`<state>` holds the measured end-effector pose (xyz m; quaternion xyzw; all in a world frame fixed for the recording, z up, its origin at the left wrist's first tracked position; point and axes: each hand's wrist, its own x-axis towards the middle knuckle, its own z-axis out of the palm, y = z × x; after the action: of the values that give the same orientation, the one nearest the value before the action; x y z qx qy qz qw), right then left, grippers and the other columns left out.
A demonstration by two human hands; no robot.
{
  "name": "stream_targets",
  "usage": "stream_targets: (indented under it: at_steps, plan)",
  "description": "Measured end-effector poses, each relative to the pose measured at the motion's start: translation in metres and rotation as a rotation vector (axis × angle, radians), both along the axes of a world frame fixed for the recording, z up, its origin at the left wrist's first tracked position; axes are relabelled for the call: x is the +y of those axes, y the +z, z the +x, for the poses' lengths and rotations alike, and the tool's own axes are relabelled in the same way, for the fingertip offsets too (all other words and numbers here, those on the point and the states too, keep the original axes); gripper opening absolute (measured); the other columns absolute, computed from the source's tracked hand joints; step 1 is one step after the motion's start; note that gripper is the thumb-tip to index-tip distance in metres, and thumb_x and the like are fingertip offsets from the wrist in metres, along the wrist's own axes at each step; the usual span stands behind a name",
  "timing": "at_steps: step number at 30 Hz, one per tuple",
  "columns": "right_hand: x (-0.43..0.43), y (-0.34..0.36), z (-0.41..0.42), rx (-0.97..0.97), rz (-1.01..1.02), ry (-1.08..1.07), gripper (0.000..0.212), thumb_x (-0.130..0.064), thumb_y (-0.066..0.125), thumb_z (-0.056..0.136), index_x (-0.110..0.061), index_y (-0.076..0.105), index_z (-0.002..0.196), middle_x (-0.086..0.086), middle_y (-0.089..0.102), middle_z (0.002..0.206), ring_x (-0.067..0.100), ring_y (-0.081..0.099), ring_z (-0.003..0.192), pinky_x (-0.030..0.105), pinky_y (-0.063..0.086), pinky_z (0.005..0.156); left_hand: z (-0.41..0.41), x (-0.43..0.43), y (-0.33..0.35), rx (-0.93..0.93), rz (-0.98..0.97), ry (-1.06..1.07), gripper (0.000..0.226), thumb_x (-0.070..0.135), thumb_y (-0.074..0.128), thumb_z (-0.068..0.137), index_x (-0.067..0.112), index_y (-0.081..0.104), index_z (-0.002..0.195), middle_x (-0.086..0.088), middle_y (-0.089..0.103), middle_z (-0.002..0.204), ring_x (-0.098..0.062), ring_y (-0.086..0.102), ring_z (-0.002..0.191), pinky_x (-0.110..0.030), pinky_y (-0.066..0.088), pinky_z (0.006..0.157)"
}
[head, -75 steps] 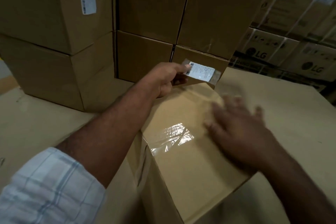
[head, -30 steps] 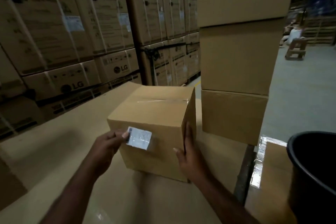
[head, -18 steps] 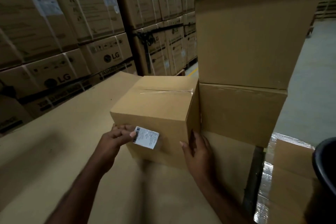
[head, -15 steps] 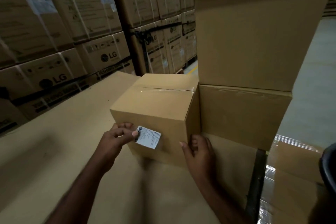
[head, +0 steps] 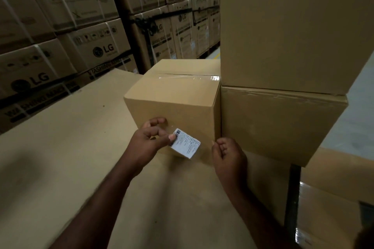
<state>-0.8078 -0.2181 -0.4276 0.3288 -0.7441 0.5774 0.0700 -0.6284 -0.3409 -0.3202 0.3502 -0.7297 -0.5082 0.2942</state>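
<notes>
A small taped cardboard box (head: 174, 97) stands on a wide flat cardboard surface (head: 60, 157), pushed against a stack of bigger boxes. My left hand (head: 147, 143) pinches a white printed label (head: 185, 143) by its left edge, just in front of the box's near face. My right hand (head: 228, 159) hovers at the box's lower right corner with its fingers curled, holding nothing and just off the box. Whether the label touches the box face I cannot tell.
Two large plain boxes (head: 283, 123) are stacked right of the small box. Strapped LG cartons (head: 97, 46) form a wall at the left and back. A tape-wrapped box (head: 327, 208) sits lower right, with grey floor (head: 354, 123) beyond.
The box now stands against the stack. My right hand has come off the box's right edge and curled. My left hand still holds the label before the near face.
</notes>
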Motion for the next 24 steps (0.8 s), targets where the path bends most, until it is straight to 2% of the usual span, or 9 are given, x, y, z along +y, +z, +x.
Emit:
stream_targets:
  at_steps: [3,5,8,11,15,18,21,24]
  plan:
    - [-0.009,0.000,-0.012,0.017,0.043,0.005,0.006,-0.022,0.066,0.086,-0.017,0.067,0.085,0.000,0.066,0.074,0.022,0.063,0.069,0.031,0.048,0.060,-0.015,-0.009,-0.002,0.007,0.000,0.014,0.022,0.029,0.084,0.076,0.012,0.074,0.066,0.007,0.056,0.135,0.005,0.047,0.129,-0.041,0.041,0.109]
    - [-0.014,0.001,-0.019,0.023,0.062,0.003,0.003,-0.019,0.068,0.087,-0.017,0.067,0.085,0.000,0.067,0.073,0.022,0.063,0.068,0.029,0.046,0.059,-0.024,-0.012,-0.001,-0.010,-0.012,0.010,0.023,0.037,0.081,0.071,0.015,0.075,0.065,0.007,0.053,0.140,0.003,0.044,0.132,-0.040,0.041,0.109]
    - [-0.019,0.003,-0.025,0.038,0.092,-0.003,0.004,-0.015,0.069,0.087,-0.016,0.067,0.084,-0.001,0.068,0.070,0.023,0.064,0.066,0.026,0.041,0.057,-0.035,-0.017,-0.005,-0.017,-0.002,-0.008,0.022,0.027,0.084,0.079,0.010,0.075,0.070,0.009,0.048,0.147,0.000,0.042,0.135,-0.043,0.039,0.111]
    - [-0.023,0.005,-0.027,0.018,0.119,0.007,0.002,-0.015,0.068,0.088,-0.015,0.070,0.089,0.002,0.072,0.075,0.027,0.067,0.070,0.027,0.044,0.059,-0.043,-0.022,-0.007,-0.024,0.020,-0.013,0.020,0.018,0.080,0.084,0.002,0.074,0.075,0.009,0.045,0.152,0.002,0.041,0.135,-0.044,0.037,0.114]
    - [-0.025,0.006,-0.025,0.007,0.144,0.025,0.018,-0.012,0.066,0.089,-0.011,0.074,0.106,0.007,0.077,0.094,0.029,0.072,0.087,0.030,0.051,0.071,-0.050,-0.020,-0.007,-0.051,0.003,-0.055,0.022,0.020,0.080,0.084,0.018,0.074,0.063,0.007,0.036,0.160,0.018,0.034,0.129,-0.039,0.035,0.116]
    - [-0.025,0.006,-0.024,-0.053,0.184,0.064,0.027,-0.014,0.062,0.091,-0.012,0.071,0.116,0.007,0.076,0.105,0.028,0.071,0.097,0.030,0.052,0.078,-0.056,-0.020,-0.008,-0.094,-0.007,-0.069,0.021,0.023,0.080,0.084,0.014,0.073,0.066,0.009,0.025,0.165,0.028,0.026,0.125,-0.037,0.032,0.117]
    - [-0.021,0.010,-0.023,-0.098,0.190,0.084,0.029,-0.013,0.059,0.091,-0.013,0.071,0.117,0.005,0.076,0.107,0.025,0.070,0.097,0.029,0.052,0.079,-0.064,-0.021,-0.006,-0.115,-0.014,-0.067,0.020,0.024,0.080,0.084,0.015,0.075,0.066,0.008,0.017,0.168,0.005,0.020,0.147,-0.037,0.029,0.118]
    - [-0.019,0.011,-0.023,-0.148,0.162,0.106,0.031,-0.009,0.055,0.090,-0.011,0.070,0.117,0.006,0.075,0.108,0.023,0.070,0.097,0.028,0.053,0.081,-0.070,-0.021,0.001,-0.141,-0.010,-0.090,0.024,0.022,0.079,0.085,0.021,0.075,0.062,0.005,0.013,0.168,-0.002,0.012,0.152,-0.031,0.027,0.115]
